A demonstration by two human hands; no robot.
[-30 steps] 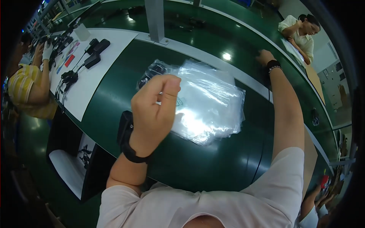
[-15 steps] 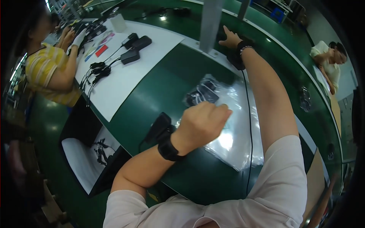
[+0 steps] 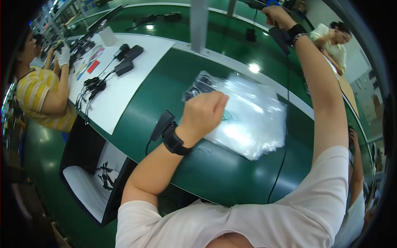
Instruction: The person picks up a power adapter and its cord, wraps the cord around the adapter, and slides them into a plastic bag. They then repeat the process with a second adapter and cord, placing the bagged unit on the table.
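Note:
My left hand (image 3: 204, 112) is curled into a fist above a stack of clear plastic bags (image 3: 252, 120). Its fingers face away, so anything inside is hidden. A bag holding a dark item (image 3: 202, 85) lies just beyond this hand. My right hand (image 3: 279, 17) stretches far out over the green surface behind the table, its fingers bent closed. By its fingertips a thin dark cord runs down to a small black block (image 3: 251, 34); whether the fingers grip that cord is unclear. Each wrist wears a black band with a corded black device.
On white sheeting (image 3: 142, 68) at the left lie black power adapters (image 3: 124, 67) and bundled cables (image 3: 94, 84). A grey post (image 3: 199, 27) rises at the table's back edge. An open black bin (image 3: 89, 182) stands low left. Co-workers sit left and far right.
My right hand has moved farther out and to the right, its spread fingers now bent closed. My left fist has stayed over the bags. The view has shifted.

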